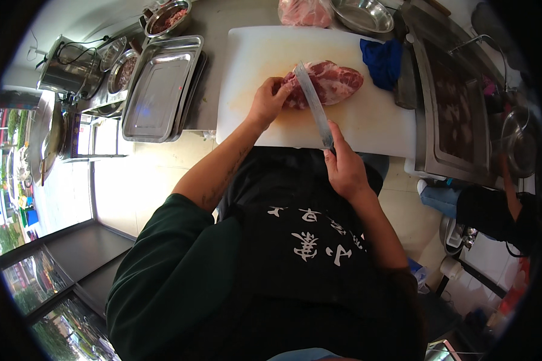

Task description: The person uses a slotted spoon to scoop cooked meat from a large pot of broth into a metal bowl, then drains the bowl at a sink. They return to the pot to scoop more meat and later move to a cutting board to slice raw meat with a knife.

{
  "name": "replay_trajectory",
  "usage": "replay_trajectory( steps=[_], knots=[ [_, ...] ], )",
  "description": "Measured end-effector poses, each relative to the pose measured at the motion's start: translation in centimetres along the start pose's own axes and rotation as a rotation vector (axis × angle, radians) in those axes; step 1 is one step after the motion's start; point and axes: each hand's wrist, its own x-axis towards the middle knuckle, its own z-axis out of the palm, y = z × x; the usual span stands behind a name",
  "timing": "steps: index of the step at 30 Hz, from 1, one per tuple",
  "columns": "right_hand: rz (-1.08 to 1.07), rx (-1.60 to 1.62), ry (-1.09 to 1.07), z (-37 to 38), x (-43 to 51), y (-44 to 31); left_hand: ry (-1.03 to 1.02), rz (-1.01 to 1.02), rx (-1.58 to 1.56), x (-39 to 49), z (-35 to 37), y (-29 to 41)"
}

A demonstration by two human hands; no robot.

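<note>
A large piece of raw red meat [338, 83] with white fat lies on a white cutting board [253, 54]. My left hand [269, 100] grips the meat's left end between thumb and fingers. In my right hand [344, 168] is a long-bladed knife [312, 97], held by its handle near the board's front edge. The blade points away from me and lies across the left part of the meat, just right of my left fingers. Whether its edge has entered the meat cannot be told.
Stacked metal trays [160, 97] stand left of the board. Behind are a steel bowl of meat [168, 20], bagged meat [305, 12] and a steel basin [363, 16]. A blue cloth [382, 63] lies on the board's right edge, beside a sink [460, 113]. Another person [488, 207] stands at right.
</note>
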Motion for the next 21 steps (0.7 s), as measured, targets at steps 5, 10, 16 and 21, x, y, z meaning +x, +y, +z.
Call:
replay_trajectory(
  steps=[5, 10, 16, 21],
  knots=[
    [-0.029, -0.09, 0.009, 0.8, 0.3, 0.2, 0.007, -0.015, -0.013, 0.1, 0.3, 0.9],
    [-0.036, -0.145, -0.001, 1.0, 0.9, -0.2, -0.018, -0.016, -0.039, 0.5, -0.4, 1.1],
    [-0.029, -0.126, -0.004, 0.5, 1.4, -0.6, 0.145, -0.023, 0.282, -1.4, -1.9, 1.0],
    [-0.033, -0.129, -0.002, 0.3, 1.5, -0.6, 0.074, 0.077, 0.602, -4.6, -1.1, 0.5]
  ],
)
